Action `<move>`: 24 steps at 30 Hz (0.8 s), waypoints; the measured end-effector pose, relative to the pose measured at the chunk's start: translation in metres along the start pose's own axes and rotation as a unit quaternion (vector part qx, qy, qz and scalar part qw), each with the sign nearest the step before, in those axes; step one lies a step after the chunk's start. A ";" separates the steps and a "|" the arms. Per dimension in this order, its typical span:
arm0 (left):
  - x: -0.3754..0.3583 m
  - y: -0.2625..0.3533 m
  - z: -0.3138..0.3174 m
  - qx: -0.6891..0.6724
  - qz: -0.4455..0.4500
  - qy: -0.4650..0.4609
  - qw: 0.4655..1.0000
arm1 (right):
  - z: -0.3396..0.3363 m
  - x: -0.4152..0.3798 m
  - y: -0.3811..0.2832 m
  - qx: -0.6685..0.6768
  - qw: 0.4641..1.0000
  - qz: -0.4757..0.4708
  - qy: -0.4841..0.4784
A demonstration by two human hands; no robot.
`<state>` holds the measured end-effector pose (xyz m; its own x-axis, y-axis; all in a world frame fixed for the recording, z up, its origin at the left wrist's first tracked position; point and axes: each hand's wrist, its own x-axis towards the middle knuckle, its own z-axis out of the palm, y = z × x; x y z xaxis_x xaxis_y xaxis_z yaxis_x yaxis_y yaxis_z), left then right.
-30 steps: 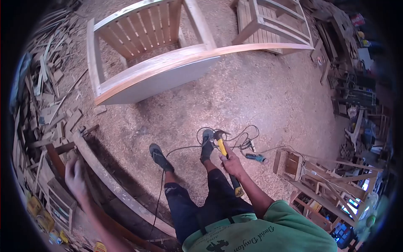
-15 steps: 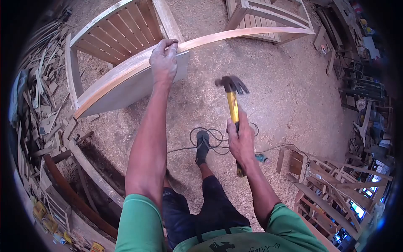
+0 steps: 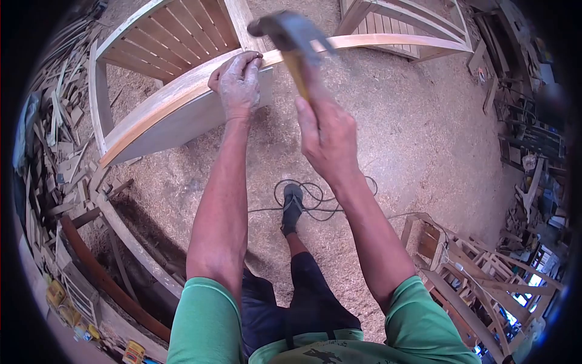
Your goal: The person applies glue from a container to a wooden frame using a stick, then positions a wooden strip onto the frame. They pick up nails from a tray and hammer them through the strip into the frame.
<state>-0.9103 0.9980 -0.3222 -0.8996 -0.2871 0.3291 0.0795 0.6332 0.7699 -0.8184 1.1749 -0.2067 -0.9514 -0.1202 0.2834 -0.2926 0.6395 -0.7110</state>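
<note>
My left hand (image 3: 238, 82) rests on the top edge of a long curved wooden rail (image 3: 163, 112), its thumb and fingers pinched together; what they hold, if anything, is too small to make out. Wrapped round the handle of a claw hammer (image 3: 294, 42) is my right hand (image 3: 330, 130). The hammer is raised, with its blurred head above and to the right of my left hand. A flat pale panel (image 3: 182, 124) hangs below the rail, on the side facing me.
Slatted wooden frames (image 3: 176, 36) stand behind the rail. Scrap wood (image 3: 60, 127) is heaped at the left. A looped cable (image 3: 318, 209) lies on the floor by my foot (image 3: 292, 206). More wooden frames (image 3: 479, 273) stand at the lower right.
My right hand has swung the hammer up and to the left, closer to my left hand. My left hand stays at the rail, with its fingers slightly shifted.
</note>
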 end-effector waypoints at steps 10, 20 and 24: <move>-0.003 -0.004 0.003 0.026 0.040 0.041 0.998 | -0.001 0.022 -0.018 -0.136 0.955 0.164 -0.206; -0.003 -0.004 -0.029 0.231 0.147 -0.058 0.960 | -0.046 -0.052 -0.004 0.021 0.958 0.270 -0.089; -0.002 0.003 -0.029 0.237 0.139 -0.054 0.960 | -0.048 -0.093 0.005 0.023 0.922 0.373 -0.107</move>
<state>-0.8956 0.9799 -0.3048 -0.9134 0.0010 0.4071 0.1423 0.9377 0.3169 -0.7265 1.2258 -0.2064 -0.8855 0.1895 -0.4242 0.4507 0.5722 -0.6852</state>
